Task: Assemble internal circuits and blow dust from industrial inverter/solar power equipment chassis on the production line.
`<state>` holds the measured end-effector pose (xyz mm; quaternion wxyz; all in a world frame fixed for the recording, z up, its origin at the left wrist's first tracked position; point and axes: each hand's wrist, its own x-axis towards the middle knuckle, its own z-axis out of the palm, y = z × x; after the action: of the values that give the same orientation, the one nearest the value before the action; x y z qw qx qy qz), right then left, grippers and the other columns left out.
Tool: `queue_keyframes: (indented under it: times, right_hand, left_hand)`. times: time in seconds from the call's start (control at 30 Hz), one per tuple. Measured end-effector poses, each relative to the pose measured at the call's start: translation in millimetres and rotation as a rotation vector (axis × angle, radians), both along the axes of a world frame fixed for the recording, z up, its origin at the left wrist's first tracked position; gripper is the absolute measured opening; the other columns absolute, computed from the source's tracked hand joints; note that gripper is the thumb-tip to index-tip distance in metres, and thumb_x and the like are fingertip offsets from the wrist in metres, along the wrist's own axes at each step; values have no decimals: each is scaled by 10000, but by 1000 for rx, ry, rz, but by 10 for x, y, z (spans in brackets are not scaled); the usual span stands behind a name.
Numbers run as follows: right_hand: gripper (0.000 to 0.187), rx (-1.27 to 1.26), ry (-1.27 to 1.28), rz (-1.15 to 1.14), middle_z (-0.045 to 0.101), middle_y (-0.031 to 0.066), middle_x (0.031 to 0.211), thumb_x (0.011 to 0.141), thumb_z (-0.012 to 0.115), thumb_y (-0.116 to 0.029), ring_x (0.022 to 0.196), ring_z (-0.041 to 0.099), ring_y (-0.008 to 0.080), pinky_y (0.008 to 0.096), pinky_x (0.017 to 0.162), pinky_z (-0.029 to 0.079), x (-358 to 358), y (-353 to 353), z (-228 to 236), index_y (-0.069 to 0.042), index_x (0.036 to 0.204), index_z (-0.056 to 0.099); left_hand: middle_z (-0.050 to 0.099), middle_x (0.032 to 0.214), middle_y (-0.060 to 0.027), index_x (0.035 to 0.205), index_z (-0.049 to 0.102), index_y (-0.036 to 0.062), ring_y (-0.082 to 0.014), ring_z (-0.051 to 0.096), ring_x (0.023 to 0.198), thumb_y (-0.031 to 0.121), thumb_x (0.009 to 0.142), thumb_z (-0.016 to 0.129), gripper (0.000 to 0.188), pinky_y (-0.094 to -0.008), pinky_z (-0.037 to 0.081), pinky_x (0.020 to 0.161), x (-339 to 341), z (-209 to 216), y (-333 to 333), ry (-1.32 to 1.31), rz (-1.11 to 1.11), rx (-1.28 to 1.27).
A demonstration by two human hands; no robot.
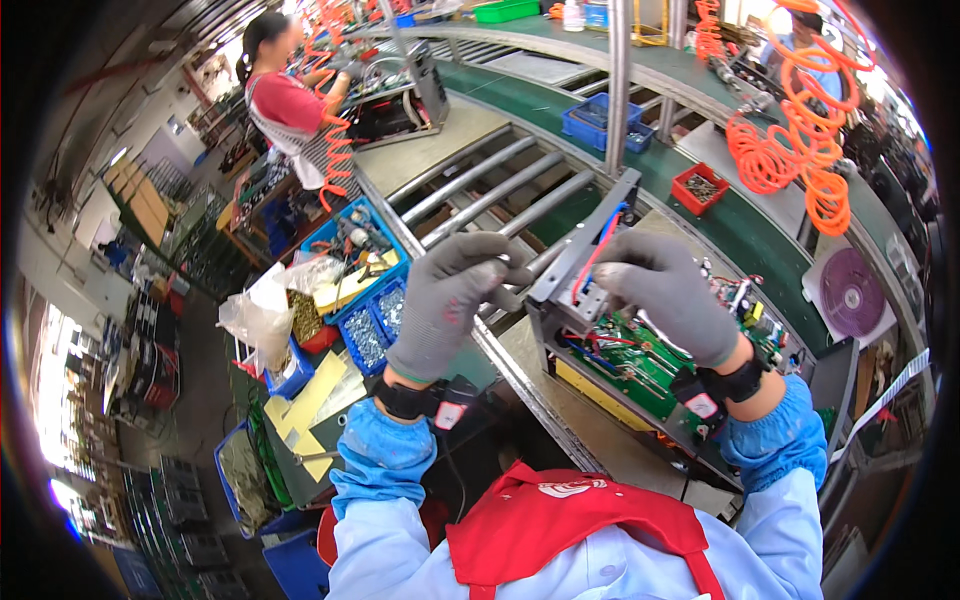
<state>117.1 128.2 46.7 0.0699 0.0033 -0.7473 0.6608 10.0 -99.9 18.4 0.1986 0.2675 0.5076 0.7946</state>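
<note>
An open metal device chassis (pixel 572 378) stands in front of me, with a green circuit board (pixel 640 372) inside it. Across its far left end rises a dark metal panel (pixel 582 262), with a red wire (pixel 597 250) and a blue wire (pixel 608 228) along its inner side. My left hand (pixel 445 305), in a grey glove, is at the panel's outer side. Its fingers are curled together in a pinch, and whatever lies between them is too small to make out. My right hand (pixel 675 298), also gloved, bends over the board with its fingertips at the panel beside the wires; its grip is partly hidden.
Blue bins of small metal parts (pixel 368 335) and a blue tool tray (pixel 355 250) sit to the left, near yellow paper sheets (pixel 310 405). Metal rollers (pixel 490 205) run beyond the chassis. A red screw bin (pixel 699 188) and orange coiled hoses (pixel 790 150) are at right. Another person (pixel 290 110) works far left.
</note>
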Motion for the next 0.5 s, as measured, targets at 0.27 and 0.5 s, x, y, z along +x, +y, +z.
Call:
queue_keyframes:
  times: [0.27, 0.5]
  right_hand:
    - [199, 209, 181, -139, 628, 57, 730, 867, 629, -161, 657, 567, 91, 270, 609, 463, 48, -23, -140, 26, 922, 668]
    - [198, 131, 189, -156, 631, 82, 734, 880, 614, -137, 682, 586, 109, 290, 624, 480, 57, -47, -150, 40, 964, 649]
  left_hand:
    - [690, 924, -90, 1111, 644, -49, -106, 641, 728, 74, 897, 620, 248, -236, 535, 632, 443, 193, 589, 128, 131, -252]
    - [681, 880, -81, 1119, 639, -49, -114, 631, 646, 106, 909, 653, 261, -235, 523, 560, 474, 165, 615, 125, 119, -173]
